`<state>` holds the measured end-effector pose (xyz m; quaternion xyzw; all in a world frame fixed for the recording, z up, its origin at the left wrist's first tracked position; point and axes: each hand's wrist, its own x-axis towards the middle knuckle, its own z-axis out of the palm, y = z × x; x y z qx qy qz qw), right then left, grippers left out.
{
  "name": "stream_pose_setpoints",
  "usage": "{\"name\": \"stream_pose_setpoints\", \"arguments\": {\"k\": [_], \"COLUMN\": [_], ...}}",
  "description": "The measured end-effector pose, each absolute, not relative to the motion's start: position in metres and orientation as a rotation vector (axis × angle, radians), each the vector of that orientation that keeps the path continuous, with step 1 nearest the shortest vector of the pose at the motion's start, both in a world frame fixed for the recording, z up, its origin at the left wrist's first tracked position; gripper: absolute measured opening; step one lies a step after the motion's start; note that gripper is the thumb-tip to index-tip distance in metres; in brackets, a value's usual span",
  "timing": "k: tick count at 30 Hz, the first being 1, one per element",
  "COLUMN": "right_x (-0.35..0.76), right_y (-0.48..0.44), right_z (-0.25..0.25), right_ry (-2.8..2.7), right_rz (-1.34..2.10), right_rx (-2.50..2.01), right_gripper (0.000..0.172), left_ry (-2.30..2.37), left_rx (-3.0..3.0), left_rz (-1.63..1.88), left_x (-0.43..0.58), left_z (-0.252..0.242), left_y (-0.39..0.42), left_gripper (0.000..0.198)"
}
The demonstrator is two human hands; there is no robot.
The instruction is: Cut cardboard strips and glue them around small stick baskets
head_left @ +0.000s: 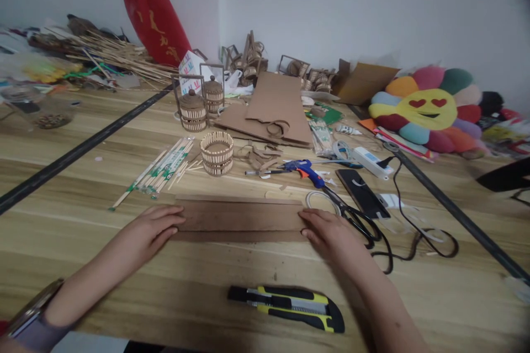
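A long brown cardboard strip (242,216) lies across the table in front of me, apparently layered along its edges. My left hand (159,226) grips its left end, thumb on the near side and fingers on the far side. At the opposite end, my right hand (325,226) pinches the strip in the same way. Closer to me rests a yellow and black utility knife (290,306), touched by neither hand. Beyond the strip stands a small round basket (217,153) made of short sticks. Dark crumbs are scattered on the wood between strip and knife.
A blue glue gun (304,170), black scissors (358,215), a phone (362,193) and a power strip (372,162) lie to the right. Packaged chopsticks (165,168) are on the left. Behind are cardboard sheets (275,105) and a lidded basket (192,110). Black cable loops near my right arm.
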<state>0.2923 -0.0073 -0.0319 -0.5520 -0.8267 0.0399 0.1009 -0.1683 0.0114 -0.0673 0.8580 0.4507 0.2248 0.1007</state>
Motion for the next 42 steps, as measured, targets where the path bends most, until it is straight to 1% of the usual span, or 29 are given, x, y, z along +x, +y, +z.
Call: {"name": "stream_pose_setpoints", "arguments": {"k": [3,11,20,24,30,33,38,42], "right_x": [0.29,0.292,0.291,0.288,0.291,0.292,0.293,0.297], "right_y": [-0.009,-0.01,-0.011,-0.007,-0.002,-0.001,-0.003,-0.005], "right_z": [-0.03,-0.02,-0.031,-0.034,-0.036,-0.037,-0.037,-0.036], "right_ry": [-2.463,-2.456,-2.454,-2.377,-2.183,-2.174,-2.283,-2.324], "right_rz": [0.134,0.375,0.411,0.423,0.349,0.323,0.387,0.378], "right_rx": [-1.584,-1.463,-1.372,-1.332,-1.296,-1.297,-1.309,-1.321], "right_gripper": [0.033,0.026,0.023,0.023,0.019,0.019,0.019,0.019], "left_ry": [1.342,1.271,1.339,1.334,1.335,1.324,1.262,1.194], "left_rx": [2.517,2.548,2.463,2.392,2.356,2.364,2.414,2.457], "left_rz": [0.648,0.475,0.431,0.412,0.539,0.549,0.538,0.554], "left_x": [-0.167,-0.17,-0.185,-0.19,-0.191,-0.192,-0.194,-0.191], "left_z": [-0.064,-0.044,-0.041,-0.025,0.0,-0.006,-0.033,-0.043], "left_y": [0.009,0.002,-0.003,0.004,0.017,0.017,0.014,0.013], "left_gripper": [0.035,0.025,0.03,0.031,0.029,0.028,0.025,0.024]}}
